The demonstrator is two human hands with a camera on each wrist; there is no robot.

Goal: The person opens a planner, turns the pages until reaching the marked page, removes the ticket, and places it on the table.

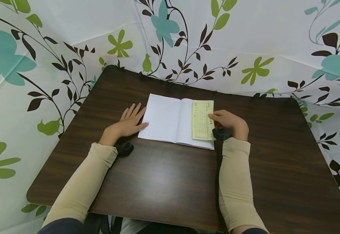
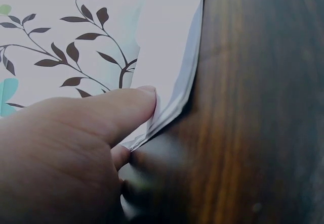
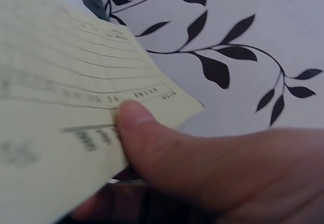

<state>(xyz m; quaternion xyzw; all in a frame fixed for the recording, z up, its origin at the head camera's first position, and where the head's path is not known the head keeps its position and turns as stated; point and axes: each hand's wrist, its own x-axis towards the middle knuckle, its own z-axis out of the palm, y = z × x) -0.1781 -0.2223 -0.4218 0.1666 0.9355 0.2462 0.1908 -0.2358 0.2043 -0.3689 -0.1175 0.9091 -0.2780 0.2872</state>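
An open lined notebook [image 1: 162,118] lies on the table, its pages blank. Over its right page is a yellow printed form slip [image 1: 202,120], with table lines and small print. My right hand [image 1: 229,120] pinches the slip's right edge; in the right wrist view the thumb [image 3: 136,120] presses on its face, and the fingers behind are mostly hidden. At the notebook's left edge my left hand [image 1: 127,123] lies spread, fingers on the table, with its thumb [image 2: 134,105] resting on the page's edge.
The dark wooden table [image 1: 158,175] carries the notebook near its middle. A white curtain [image 1: 260,29] with leaf and flower prints hangs behind and beside the table. Each wrist wears a black band [image 1: 125,149].
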